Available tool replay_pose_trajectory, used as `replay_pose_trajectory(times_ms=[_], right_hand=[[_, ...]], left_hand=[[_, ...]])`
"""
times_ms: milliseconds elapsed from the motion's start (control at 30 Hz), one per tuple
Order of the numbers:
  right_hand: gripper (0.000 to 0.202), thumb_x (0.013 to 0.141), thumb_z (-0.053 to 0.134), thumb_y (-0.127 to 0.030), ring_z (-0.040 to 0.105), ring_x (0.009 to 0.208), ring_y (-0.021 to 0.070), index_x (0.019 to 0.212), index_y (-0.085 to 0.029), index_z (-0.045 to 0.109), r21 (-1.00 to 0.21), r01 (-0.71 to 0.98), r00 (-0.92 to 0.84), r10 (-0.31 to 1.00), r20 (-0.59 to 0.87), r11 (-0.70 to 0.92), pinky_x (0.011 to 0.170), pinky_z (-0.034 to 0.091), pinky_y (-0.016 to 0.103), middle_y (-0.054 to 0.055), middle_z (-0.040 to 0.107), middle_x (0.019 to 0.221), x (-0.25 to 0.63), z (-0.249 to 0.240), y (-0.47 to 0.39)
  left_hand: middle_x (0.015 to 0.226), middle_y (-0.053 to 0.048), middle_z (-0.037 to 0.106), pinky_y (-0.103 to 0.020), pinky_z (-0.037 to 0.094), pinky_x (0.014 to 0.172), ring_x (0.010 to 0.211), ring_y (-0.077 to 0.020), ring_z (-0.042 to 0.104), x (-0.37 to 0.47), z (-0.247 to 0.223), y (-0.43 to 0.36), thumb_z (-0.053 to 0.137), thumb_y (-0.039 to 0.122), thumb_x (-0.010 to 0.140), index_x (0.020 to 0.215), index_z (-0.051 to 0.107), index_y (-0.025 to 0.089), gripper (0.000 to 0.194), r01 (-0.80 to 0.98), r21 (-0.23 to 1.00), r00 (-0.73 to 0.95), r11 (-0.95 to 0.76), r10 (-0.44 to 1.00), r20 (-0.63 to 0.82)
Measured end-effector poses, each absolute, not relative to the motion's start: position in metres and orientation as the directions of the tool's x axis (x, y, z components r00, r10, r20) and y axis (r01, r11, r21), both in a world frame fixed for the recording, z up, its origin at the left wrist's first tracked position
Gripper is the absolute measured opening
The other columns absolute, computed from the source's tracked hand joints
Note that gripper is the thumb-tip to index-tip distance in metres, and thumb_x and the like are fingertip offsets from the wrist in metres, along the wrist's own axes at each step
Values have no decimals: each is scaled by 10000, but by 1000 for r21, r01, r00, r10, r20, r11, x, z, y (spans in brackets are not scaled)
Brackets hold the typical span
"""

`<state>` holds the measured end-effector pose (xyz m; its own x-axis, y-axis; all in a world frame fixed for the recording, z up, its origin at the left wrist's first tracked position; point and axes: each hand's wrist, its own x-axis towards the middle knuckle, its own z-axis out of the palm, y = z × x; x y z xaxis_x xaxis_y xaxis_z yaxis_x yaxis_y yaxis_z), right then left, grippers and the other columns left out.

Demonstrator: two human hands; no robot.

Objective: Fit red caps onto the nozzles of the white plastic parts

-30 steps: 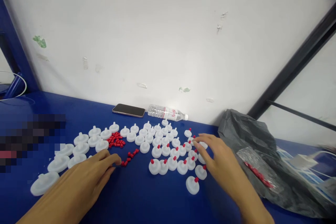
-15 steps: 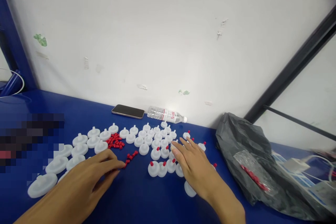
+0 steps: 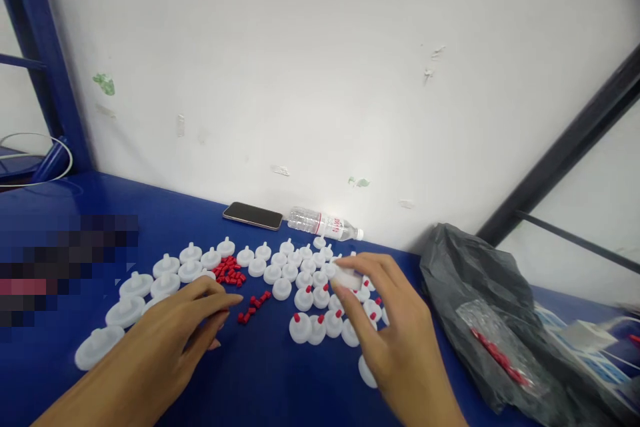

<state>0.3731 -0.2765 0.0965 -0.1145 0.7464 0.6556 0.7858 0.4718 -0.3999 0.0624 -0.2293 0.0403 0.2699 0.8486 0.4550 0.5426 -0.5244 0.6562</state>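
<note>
My left hand [image 3: 193, 317] is left of centre with its fingers curled together, fingertips beside a short line of loose red caps [image 3: 253, 310]; whatever it pinches is hidden. Thumb and fingers of my right hand [image 3: 395, 320] close round a white disc-shaped piece [image 3: 349, 278], raised over the others. Several white discs with bare nozzles [image 3: 281, 289] stand in the middle, and more white discs [image 3: 125, 311] are at the left. Nearer the front, several discs wear red caps on their nozzles [image 3: 300, 327]. A pile of red caps [image 3: 230, 271] lies between the groups.
At the back of the blue table [image 3: 150, 197] lie a phone [image 3: 253, 215] and a clear plastic bottle [image 3: 325, 223] on its side. A dark plastic bag [image 3: 453, 280] on the right bears a clear packet of red caps [image 3: 500, 353]. A white wall rises behind.
My right hand has gone from lying flat over the capped discs to gripping a white disc. My left fingertips have drawn slightly away from the red caps. The camera view has shifted left.
</note>
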Motion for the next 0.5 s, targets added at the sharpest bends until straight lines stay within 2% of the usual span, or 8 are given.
replay_pose_trajectory(times_ms=[100, 200, 333, 500], right_hand=[[215, 1172, 623, -250, 847, 1103, 191, 1308, -347, 758, -433, 670, -226, 722, 654, 602, 939, 682, 256, 38, 789, 1275, 352, 92, -282], [298, 1139, 594, -189, 849, 1127, 183, 1332, -343, 760, -466, 611, -313, 736, 601, 640, 961, 672, 254, 36, 787, 1316, 338, 85, -283], [316, 1057, 657, -135, 854, 1146, 196, 1263, -331, 796, -447, 592, -373, 720, 585, 670, 999, 671, 278, 13, 837, 1303, 330, 79, -282], [308, 1009, 706, -113, 881, 1056, 186, 1209, -317, 819, -387, 506, -473, 623, 623, 771, 948, 688, 267, -9, 878, 1256, 313, 72, -278]], left_hand=[[987, -50, 864, -217, 699, 680, 802, -220, 849, 65, 51, -235, 724, 544, 1004, 954, 902, 327, 285, 509, 744, 197, -433, 900, 389], [884, -49, 839, -255, 701, 619, 697, -228, 829, 68, 63, -240, 741, 659, 984, 971, 885, 308, 380, 444, 835, 152, -325, 946, 287], [635, 7, 705, -242, 588, 472, 468, -171, 671, 69, 76, -241, 787, 769, 915, 1057, 876, 291, 506, 325, 914, 130, -243, 969, 212], [542, 45, 597, -201, 430, 378, 428, -144, 561, 69, 83, -243, 776, 821, 919, 1139, 833, 283, 584, 202, 973, 186, -112, 980, 74]])
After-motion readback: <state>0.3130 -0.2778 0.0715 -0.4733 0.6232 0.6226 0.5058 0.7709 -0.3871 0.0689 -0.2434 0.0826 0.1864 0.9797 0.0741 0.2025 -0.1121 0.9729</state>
